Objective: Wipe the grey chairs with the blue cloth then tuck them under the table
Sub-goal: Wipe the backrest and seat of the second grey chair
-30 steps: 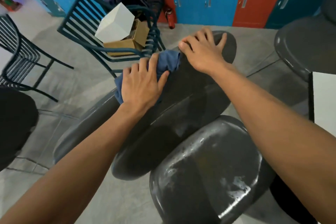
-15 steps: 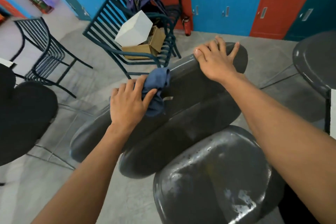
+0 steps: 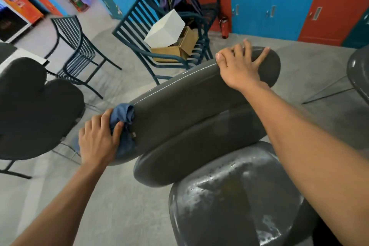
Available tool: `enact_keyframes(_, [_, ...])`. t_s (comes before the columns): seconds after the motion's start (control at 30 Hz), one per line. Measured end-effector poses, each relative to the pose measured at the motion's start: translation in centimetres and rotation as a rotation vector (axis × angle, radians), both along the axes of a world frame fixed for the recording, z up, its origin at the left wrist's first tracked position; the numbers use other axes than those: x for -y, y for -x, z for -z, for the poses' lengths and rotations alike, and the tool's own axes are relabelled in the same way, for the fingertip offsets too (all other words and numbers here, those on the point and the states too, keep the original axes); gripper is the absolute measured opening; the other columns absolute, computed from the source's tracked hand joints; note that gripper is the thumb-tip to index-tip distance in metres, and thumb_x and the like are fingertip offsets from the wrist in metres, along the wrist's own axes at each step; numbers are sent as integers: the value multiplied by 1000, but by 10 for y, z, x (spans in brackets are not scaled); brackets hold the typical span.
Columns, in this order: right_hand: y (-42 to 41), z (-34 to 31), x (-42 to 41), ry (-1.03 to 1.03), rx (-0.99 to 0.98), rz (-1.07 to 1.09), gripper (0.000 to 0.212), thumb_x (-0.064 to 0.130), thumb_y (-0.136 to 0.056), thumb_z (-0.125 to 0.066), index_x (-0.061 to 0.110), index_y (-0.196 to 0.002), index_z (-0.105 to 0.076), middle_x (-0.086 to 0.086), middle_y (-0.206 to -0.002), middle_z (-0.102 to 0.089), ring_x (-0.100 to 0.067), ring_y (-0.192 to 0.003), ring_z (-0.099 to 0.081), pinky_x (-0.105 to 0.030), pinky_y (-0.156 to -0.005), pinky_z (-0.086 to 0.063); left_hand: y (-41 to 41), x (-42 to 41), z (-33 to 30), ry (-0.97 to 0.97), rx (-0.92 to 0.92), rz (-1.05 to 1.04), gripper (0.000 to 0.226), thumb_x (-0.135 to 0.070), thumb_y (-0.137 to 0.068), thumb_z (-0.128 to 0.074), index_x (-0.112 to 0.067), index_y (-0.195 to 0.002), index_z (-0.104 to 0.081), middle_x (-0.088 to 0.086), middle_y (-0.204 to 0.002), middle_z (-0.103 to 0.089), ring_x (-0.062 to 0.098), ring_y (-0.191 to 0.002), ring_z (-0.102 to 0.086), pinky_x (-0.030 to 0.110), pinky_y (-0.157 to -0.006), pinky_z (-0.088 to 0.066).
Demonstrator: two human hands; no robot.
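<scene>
Pressing blue cloth [image 3: 123,120] on grey chair [image 3: 189,102] backrest's left end – left hand [image 3: 97,142] clamped on it; right hand [image 3: 239,68] splayed flat on backrest's right end

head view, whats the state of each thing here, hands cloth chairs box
left hand: shut on blue cloth
blue cloth: bunched, pressed to the backrest's left end
right hand: open, fingers spread over the backrest's right end
grey chair: out in the open, seat wet-looking
cardboard box: flaps open, on a slatted chair
</scene>
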State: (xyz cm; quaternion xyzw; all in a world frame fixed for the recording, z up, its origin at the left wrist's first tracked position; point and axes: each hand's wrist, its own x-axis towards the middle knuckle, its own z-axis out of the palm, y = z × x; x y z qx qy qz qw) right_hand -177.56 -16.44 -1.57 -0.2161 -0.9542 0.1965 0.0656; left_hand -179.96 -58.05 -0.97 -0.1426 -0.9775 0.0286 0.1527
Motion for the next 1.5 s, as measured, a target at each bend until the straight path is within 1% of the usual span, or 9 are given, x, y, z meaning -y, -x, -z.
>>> enact_keyframes(0.2, [2, 0, -1, 19, 28, -12, 47, 47, -108, -12, 32, -133, -49, -9, -161, -26, -32, -156, 4, -78, -109, 13, 19, -130, 2, 113, -4, 212, 53, -55, -106, -34, -21, -146, -43, 14, -126, -61, 38, -107, -58, 51, -90, -43])
enact_keyframes(0.37, [5, 1, -3, 53, 20, -5, 45, 47, -108, -13, 35, -132, -49, -7, -161, -26, -30, -156, 5, -78, -108, 16, 21, -221, 13, 106, -37, 317, 56, -57, -107, -32, -24, -152, -36, 9, -136, -57, 33, -116, -56, 50, -97, -43])
enact_keyframes(0.6, [1, -3, -3, 59, 52, 6, 48, 48, -108, -12, 34, -137, -48, -5, -162, -24, -27, -156, 5, -75, -111, 14, 22, -187, 7, 132, -4, 422, 60, -59, -108, -31, -29, -159, -25, 5, -143, -49, 30, -123, -52, 46, -101, -42])
enact_keyframes(0.83, [-4, -11, 5, 52, 73, 19, 48, 46, -109, -12, 33, -137, -48, -4, -164, -21, -26, -155, 6, -73, -112, 16, -10, -12, 9, 110, -19, 176, 63, -55, -104, -33, -23, -158, -35, 17, -145, -48, 41, -125, -48, 54, -102, -35])
enact_keyframes(0.93, [-2, -9, 7, 36, 61, 34, 47, 46, -108, -12, 32, -136, -48, -5, -163, -22, -27, -155, 6, -74, -112, 15, -12, 13, 15, 140, 2, 158, 65, -53, -101, -34, -21, -156, -39, 19, -149, -45, 46, -132, -43, 59, -105, -32])
enact_keyframes(1.07, [3, -6, 8, 39, 54, 31, 49, 47, -108, -11, 31, -135, -48, -6, -162, -23, -29, -155, 6, -76, -111, 14, -3, -22, 12, 125, 40, 74, 65, -52, -99, -37, -17, -154, -38, 18, -144, -46, 42, -130, -43, 61, -105, -30])
enact_keyframes(1.2, [3, -4, 5, 51, 31, 31, 49, 47, -108, -11, 31, -133, -49, -7, -163, -23, -29, -156, 7, -75, -110, 18, 10, -86, 6, 126, 34, 173, 61, -51, -101, -36, -16, -152, -39, 18, -137, -52, 40, -119, -50, 58, -101, -34])
enact_keyframes(1.37, [5, -4, 1, 99, 28, 36, 46, 47, -108, -15, 33, -134, -50, -5, -162, -25, -27, -155, 7, -74, -109, 20, 17, -209, 21, 123, 20, 394, 65, -51, -105, -39, -23, -161, -22, 13, -155, -38, 36, -140, -37, 57, -113, -29])
enact_keyframes(1.5, [7, -4, -2, 110, 20, 43, 45, 47, -108, -17, 35, -135, -51, -2, -161, -27, -25, -155, 6, -73, -109, 20, 17, -229, 28, 157, -6, 511, 66, -50, -107, -34, -26, -164, -12, 10, -169, -19, 35, -154, -20, 58, -120, -17])
